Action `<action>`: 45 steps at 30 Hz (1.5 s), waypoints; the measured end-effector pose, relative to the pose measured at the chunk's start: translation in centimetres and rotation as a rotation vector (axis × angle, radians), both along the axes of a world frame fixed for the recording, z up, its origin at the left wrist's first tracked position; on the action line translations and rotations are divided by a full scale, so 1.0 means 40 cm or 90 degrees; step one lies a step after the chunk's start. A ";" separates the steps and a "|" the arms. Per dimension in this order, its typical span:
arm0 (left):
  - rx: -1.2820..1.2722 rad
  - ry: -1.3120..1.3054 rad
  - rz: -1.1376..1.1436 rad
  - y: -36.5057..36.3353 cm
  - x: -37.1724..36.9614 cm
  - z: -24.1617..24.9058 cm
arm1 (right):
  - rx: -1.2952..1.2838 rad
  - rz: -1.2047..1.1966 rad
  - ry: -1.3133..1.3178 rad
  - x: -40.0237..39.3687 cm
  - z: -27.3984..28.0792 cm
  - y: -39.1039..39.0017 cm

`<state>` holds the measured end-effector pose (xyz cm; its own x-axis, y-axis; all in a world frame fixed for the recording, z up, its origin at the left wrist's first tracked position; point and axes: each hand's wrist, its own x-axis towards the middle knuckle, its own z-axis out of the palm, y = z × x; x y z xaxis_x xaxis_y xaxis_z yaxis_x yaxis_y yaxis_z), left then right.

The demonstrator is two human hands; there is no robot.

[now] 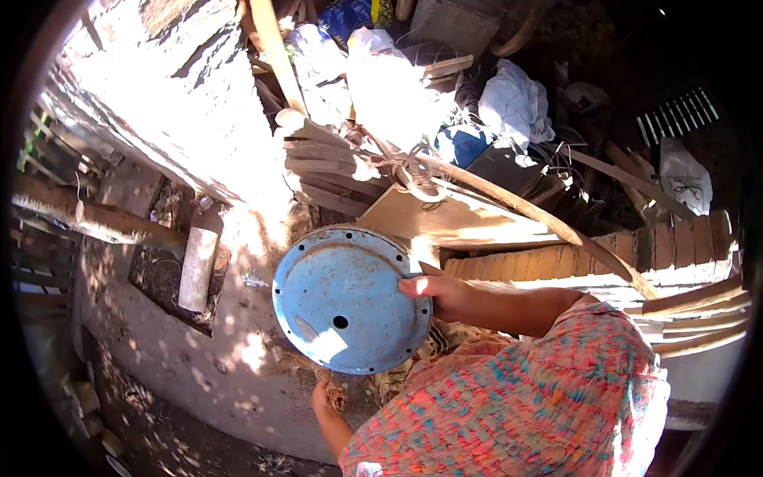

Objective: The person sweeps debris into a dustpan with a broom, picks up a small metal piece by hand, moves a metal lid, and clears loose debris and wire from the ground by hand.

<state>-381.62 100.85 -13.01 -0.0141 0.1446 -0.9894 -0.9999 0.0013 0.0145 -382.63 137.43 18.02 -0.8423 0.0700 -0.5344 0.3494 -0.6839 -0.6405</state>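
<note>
A round blue metal disc [342,278] with a raised middle, a dark centre hole and small holes round its rim fills the middle of the view. My right hand [437,292] grips its right edge, thumb on the face and the other fingers hidden behind. At the disc's lower edge, my left hand [324,397] is closed round a small clump of brown, rope-like fibre [337,396]. The disc hides part of what lies behind it. A worn brown fibrous surface [457,338] shows between the disc and the patterned clothing [509,397].
A pale cylinder [199,269] lies by a rectangular opening in the concrete ground [238,381]. Above the disc are wooden boards [453,219], a long curved pole [532,211] and white bags [517,103]. A brick-like edge [588,254] runs to the right.
</note>
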 end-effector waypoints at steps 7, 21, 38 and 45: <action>0.217 -0.042 -0.006 -0.002 -0.117 0.113 | -0.209 -0.121 0.151 -0.031 0.191 -0.038; 0.084 0.302 -0.104 0.141 -0.116 0.299 | 0.399 -0.577 0.211 0.085 0.328 0.533; -0.007 -0.150 -0.022 0.238 -0.072 0.169 | 0.445 -0.398 -0.357 0.197 -0.352 1.281; -0.143 0.001 -0.485 0.269 -0.068 0.206 | 0.529 -0.312 -0.353 0.310 -0.659 1.404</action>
<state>-384.33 111.61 -4.76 0.0069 -0.0878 -0.9961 -0.7226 0.6882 -0.0657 -370.23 193.59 -8.35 -0.2843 0.8403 -0.4616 0.5392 -0.2579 -0.8017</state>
